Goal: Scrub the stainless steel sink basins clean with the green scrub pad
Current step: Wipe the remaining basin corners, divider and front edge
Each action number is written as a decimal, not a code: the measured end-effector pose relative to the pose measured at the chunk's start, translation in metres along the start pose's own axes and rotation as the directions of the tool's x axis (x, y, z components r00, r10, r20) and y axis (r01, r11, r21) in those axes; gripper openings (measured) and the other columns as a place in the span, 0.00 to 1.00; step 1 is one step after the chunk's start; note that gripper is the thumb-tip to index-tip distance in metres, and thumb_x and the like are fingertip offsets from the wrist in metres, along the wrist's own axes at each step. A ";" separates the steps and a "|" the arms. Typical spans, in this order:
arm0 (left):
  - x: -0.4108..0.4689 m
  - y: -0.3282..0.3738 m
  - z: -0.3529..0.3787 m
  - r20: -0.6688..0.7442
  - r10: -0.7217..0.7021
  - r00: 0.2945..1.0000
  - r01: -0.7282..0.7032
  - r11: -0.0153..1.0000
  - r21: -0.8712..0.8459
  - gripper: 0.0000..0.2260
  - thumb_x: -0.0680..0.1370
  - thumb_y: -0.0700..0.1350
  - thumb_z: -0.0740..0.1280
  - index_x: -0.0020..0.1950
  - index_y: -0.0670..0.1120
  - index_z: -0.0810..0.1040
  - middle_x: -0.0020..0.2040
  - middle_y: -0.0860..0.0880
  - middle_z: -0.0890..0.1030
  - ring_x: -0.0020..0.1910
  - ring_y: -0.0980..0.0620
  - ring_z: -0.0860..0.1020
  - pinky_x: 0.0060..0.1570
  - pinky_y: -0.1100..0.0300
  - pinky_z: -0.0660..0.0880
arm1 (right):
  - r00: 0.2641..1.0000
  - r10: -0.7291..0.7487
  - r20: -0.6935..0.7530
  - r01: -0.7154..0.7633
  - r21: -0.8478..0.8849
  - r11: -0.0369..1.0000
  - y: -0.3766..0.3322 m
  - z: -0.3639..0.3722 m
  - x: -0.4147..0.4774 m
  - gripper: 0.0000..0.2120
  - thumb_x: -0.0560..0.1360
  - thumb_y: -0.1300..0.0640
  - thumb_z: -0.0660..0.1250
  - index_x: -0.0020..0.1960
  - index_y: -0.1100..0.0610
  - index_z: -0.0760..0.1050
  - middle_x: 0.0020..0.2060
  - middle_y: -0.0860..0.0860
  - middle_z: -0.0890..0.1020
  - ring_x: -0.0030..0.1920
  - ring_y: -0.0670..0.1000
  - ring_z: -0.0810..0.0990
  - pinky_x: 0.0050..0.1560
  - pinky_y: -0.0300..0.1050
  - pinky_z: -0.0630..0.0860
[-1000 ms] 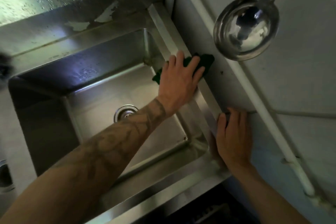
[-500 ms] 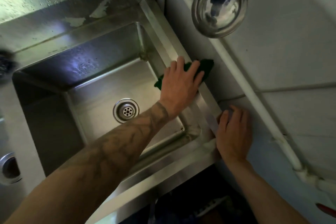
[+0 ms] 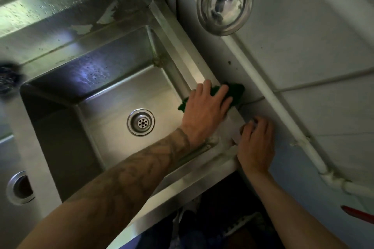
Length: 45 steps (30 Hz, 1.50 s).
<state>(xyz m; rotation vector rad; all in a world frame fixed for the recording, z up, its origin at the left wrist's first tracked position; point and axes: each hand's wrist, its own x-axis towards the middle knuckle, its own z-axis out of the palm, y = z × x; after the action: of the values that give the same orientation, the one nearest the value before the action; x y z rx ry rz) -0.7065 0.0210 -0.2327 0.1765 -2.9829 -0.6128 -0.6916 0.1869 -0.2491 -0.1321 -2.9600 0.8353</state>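
Note:
A stainless steel sink basin with a round drain fills the middle of the view. My left hand reaches across it on a tattooed forearm and presses the green scrub pad flat onto the sink's right rim, against the wall. The pad's ends stick out beyond my fingers and below my palm. My right hand rests on the near right corner of the rim with fingers slightly curled and holds nothing.
A steel ladle hangs on the wall above the rim. A white pipe runs down the wall beside my hands. At the left are a dark scourer and a second basin's drain. A red object shows at the lower right.
My left hand has slid the pad along the right rim toward the near corner, closer to my right hand. My right hand stays at the corner. The view has shifted.

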 end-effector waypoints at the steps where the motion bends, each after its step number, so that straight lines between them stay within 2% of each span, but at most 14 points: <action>1: -0.013 0.005 0.003 0.035 0.093 0.995 -0.093 0.996 0.009 0.18 0.87 0.58 0.56 0.72 0.50 0.70 0.60 0.43 0.73 0.53 0.46 0.74 0.55 0.48 0.77 | 1.000 0.022 0.004 -0.023 0.040 0.999 0.002 0.000 0.001 0.19 0.82 0.51 0.54 0.64 0.61 0.74 0.57 0.61 0.78 0.55 0.62 0.77 0.51 0.55 0.74; 4: -0.006 -0.004 0.003 0.093 0.216 0.972 -0.219 0.975 0.026 0.19 0.87 0.59 0.56 0.74 0.51 0.69 0.63 0.41 0.73 0.54 0.45 0.74 0.55 0.47 0.78 | 0.998 0.064 0.001 -0.064 0.121 0.991 0.009 0.002 0.002 0.13 0.83 0.59 0.59 0.65 0.63 0.74 0.58 0.62 0.78 0.57 0.61 0.76 0.52 0.49 0.68; 8: 0.020 -0.013 -0.005 0.036 -0.076 0.996 0.075 0.996 0.046 0.20 0.88 0.59 0.54 0.75 0.50 0.68 0.63 0.43 0.71 0.56 0.47 0.72 0.60 0.49 0.76 | 0.997 0.073 -0.010 -0.071 0.136 0.988 0.009 0.002 0.002 0.11 0.83 0.61 0.61 0.63 0.61 0.75 0.59 0.60 0.78 0.59 0.60 0.76 0.52 0.44 0.66; 10: 0.014 -0.002 0.000 0.013 -0.135 0.991 0.134 0.991 0.027 0.19 0.88 0.58 0.54 0.74 0.50 0.68 0.63 0.43 0.71 0.55 0.47 0.73 0.59 0.49 0.76 | 0.997 0.081 -0.012 -0.078 0.162 0.984 0.008 -0.001 -0.001 0.11 0.83 0.61 0.60 0.63 0.61 0.75 0.59 0.60 0.78 0.58 0.58 0.75 0.51 0.37 0.62; 16: -0.045 0.030 0.014 0.147 0.205 0.968 -0.199 0.978 -0.055 0.19 0.87 0.60 0.56 0.73 0.51 0.70 0.61 0.44 0.73 0.55 0.47 0.73 0.59 0.47 0.76 | 0.997 -0.036 -0.070 0.049 0.194 0.980 0.008 -0.037 -0.038 0.13 0.83 0.59 0.58 0.65 0.60 0.74 0.57 0.57 0.77 0.54 0.42 0.69 0.55 0.27 0.62; 21: -0.056 0.021 -0.007 0.264 0.477 0.838 -0.432 0.877 -0.211 0.24 0.85 0.61 0.61 0.77 0.50 0.71 0.63 0.46 0.77 0.61 0.47 0.73 0.64 0.50 0.71 | 0.944 -0.320 -0.083 0.323 0.023 0.946 0.017 -0.058 -0.047 0.13 0.83 0.56 0.60 0.64 0.60 0.75 0.60 0.57 0.78 0.60 0.57 0.75 0.62 0.46 0.64; 23: -0.069 0.011 -0.018 0.203 0.375 0.904 -0.319 0.910 -0.264 0.26 0.84 0.60 0.63 0.79 0.50 0.68 0.69 0.47 0.76 0.68 0.48 0.72 0.70 0.50 0.68 | 0.906 -0.424 0.005 0.424 -0.001 0.906 0.014 -0.056 -0.035 0.16 0.83 0.50 0.59 0.64 0.59 0.76 0.61 0.57 0.78 0.60 0.58 0.75 0.61 0.45 0.64; 26: -0.116 0.001 -0.030 0.120 0.020 0.993 0.018 0.951 -0.309 0.25 0.83 0.55 0.64 0.79 0.50 0.68 0.75 0.50 0.73 0.73 0.51 0.69 0.75 0.52 0.64 | 0.771 -0.590 0.238 0.613 -0.027 0.790 0.009 -0.048 -0.022 0.23 0.82 0.41 0.60 0.66 0.57 0.76 0.62 0.56 0.79 0.59 0.56 0.75 0.58 0.49 0.71; 29: -0.168 -0.011 -0.036 0.171 -0.352 0.920 0.387 0.887 -0.252 0.19 0.86 0.53 0.60 0.76 0.49 0.71 0.72 0.49 0.74 0.70 0.50 0.70 0.70 0.54 0.65 | 0.716 -0.645 0.269 0.669 0.001 0.743 0.013 -0.043 -0.014 0.22 0.81 0.40 0.64 0.62 0.57 0.78 0.57 0.54 0.80 0.54 0.55 0.76 0.50 0.51 0.77; 31: -0.194 -0.021 -0.039 0.191 -0.489 0.851 0.516 0.846 -0.135 0.18 0.87 0.52 0.59 0.74 0.47 0.73 0.70 0.47 0.75 0.67 0.46 0.72 0.67 0.52 0.66 | 0.764 -0.621 0.172 0.632 -0.009 0.775 0.015 -0.042 -0.013 0.16 0.81 0.45 0.69 0.55 0.59 0.79 0.52 0.55 0.79 0.49 0.53 0.76 0.44 0.45 0.73; 34: -0.222 -0.034 -0.046 0.219 -0.529 0.820 0.535 0.844 0.038 0.18 0.88 0.53 0.57 0.73 0.46 0.74 0.67 0.46 0.76 0.64 0.44 0.73 0.67 0.50 0.68 | 0.875 -0.481 0.063 0.483 -0.017 0.876 0.003 -0.039 -0.035 0.14 0.79 0.48 0.72 0.47 0.58 0.76 0.46 0.53 0.75 0.43 0.47 0.69 0.41 0.40 0.66; 38: -0.235 -0.045 -0.049 0.262 -0.525 0.810 0.509 0.851 0.131 0.20 0.88 0.55 0.49 0.70 0.48 0.74 0.64 0.49 0.77 0.61 0.48 0.72 0.65 0.54 0.68 | 0.801 -0.581 0.145 0.595 -0.081 0.800 -0.006 -0.037 -0.063 0.13 0.83 0.47 0.66 0.47 0.56 0.74 0.42 0.51 0.74 0.41 0.47 0.68 0.41 0.42 0.66; 41: -0.234 -0.043 -0.048 0.199 -0.523 0.829 0.525 0.850 0.051 0.22 0.85 0.57 0.49 0.65 0.47 0.76 0.59 0.49 0.78 0.57 0.47 0.75 0.61 0.51 0.71 | 0.796 -0.589 0.138 0.605 -0.163 0.779 -0.005 -0.036 -0.045 0.11 0.83 0.51 0.64 0.59 0.57 0.78 0.50 0.55 0.79 0.48 0.54 0.75 0.47 0.49 0.72; 45: -0.237 -0.048 -0.042 0.183 -0.514 0.838 0.523 0.852 0.000 0.17 0.85 0.56 0.51 0.63 0.49 0.74 0.58 0.50 0.76 0.56 0.49 0.73 0.61 0.50 0.72 | 0.573 -0.760 0.307 0.810 -0.072 0.582 -0.002 -0.029 -0.033 0.18 0.80 0.58 0.66 0.68 0.58 0.78 0.64 0.59 0.76 0.59 0.58 0.74 0.58 0.55 0.79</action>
<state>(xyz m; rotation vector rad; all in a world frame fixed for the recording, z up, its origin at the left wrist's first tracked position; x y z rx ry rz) -0.4627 -0.0084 -0.2288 1.0072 -3.0788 -0.7845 -0.6566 0.1967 -0.2242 1.2983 -2.7725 0.4056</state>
